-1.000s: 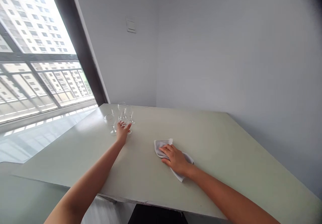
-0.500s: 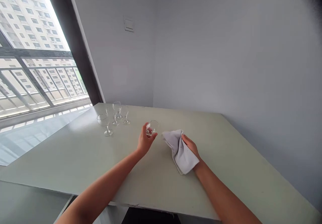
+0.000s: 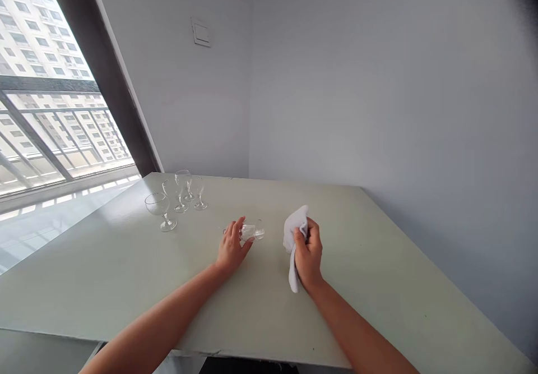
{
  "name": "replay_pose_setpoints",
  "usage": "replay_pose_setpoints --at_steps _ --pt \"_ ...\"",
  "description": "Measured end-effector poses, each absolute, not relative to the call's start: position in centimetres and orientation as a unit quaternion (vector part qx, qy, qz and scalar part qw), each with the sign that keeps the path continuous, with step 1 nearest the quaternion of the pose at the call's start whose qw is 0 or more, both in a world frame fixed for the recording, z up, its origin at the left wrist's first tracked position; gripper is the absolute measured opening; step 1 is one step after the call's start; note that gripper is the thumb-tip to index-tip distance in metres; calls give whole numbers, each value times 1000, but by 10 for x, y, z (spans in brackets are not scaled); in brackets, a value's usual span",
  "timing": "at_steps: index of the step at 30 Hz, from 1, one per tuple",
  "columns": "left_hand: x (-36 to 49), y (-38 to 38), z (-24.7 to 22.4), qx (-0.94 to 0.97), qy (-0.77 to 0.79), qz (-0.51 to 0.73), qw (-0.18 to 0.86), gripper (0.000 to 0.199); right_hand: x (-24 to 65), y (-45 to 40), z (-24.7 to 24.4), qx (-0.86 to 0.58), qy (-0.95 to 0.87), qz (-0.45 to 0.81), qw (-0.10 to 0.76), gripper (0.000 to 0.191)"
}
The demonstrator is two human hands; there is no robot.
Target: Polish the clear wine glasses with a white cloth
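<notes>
Hands are apart here: the left hand point(image 3: 231, 249) has a stemmed glass point(image 3: 252, 231) tipped on its side, fingers wrapped around it, and the right hand point(image 3: 309, 252) is clamping a bunched white cloth point(image 3: 295, 276) just to its right. The other stemmed glasses point(image 3: 180, 192) stand upright past the left hand on the pale green table point(image 3: 357, 262) (serious glare off that window point(image 3: 42, 127), by the way).

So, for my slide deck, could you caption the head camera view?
Left hand holds a clear stemmed glass sideways over a pale green table; right hand grips a white cloth.
</notes>
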State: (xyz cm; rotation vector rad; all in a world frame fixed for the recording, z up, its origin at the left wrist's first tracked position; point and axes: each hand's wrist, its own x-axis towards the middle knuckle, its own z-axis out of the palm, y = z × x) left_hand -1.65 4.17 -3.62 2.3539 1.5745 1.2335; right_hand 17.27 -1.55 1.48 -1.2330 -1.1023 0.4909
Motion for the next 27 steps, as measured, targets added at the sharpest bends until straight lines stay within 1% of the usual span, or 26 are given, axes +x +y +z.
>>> replay_pose_setpoints --at_steps 2,4,6,7,9,11,14,16,18,22,25,27 --pt "-13 38 -35 766 502 400 34 50 158 -21 13 -500 -576 207 612 33" --pt "-11 34 -35 766 497 405 44 51 145 -25 9 -465 -662 231 540 38" --pt "-10 33 -34 765 496 408 46 51 136 -26 4 -449 -707 261 480 41" --pt "-10 32 -33 766 495 407 43 50 135 -26 2 -446 -712 278 465 42" --pt "-11 31 -31 780 485 395 29 49 136 -24 -2 -438 -699 325 463 42" --pt "-12 30 -28 805 465 369 12 49 140 -21 -4 -427 -670 399 459 43" --pt "-14 29 -23 842 434 320 -27 50 147 -19 -7 -418 -607 519 434 45" --pt "-16 28 -20 855 425 293 -54 51 149 -21 -7 -407 -586 566 413 45" --pt "-17 26 -17 862 419 277 -72 49 148 -24 -5 -400 -596 563 409 40" --pt "-16 21 -7 864 393 303 -86 47 145 -25 0 -421 -593 496 474 34" --pt "-16 18 2 871 361 322 -89 41 150 -20 4 -412 -526 571 478 39" --pt "-18 18 7 886 355 291 -72 39 156 -18 5 -395 -502 620 457 45"
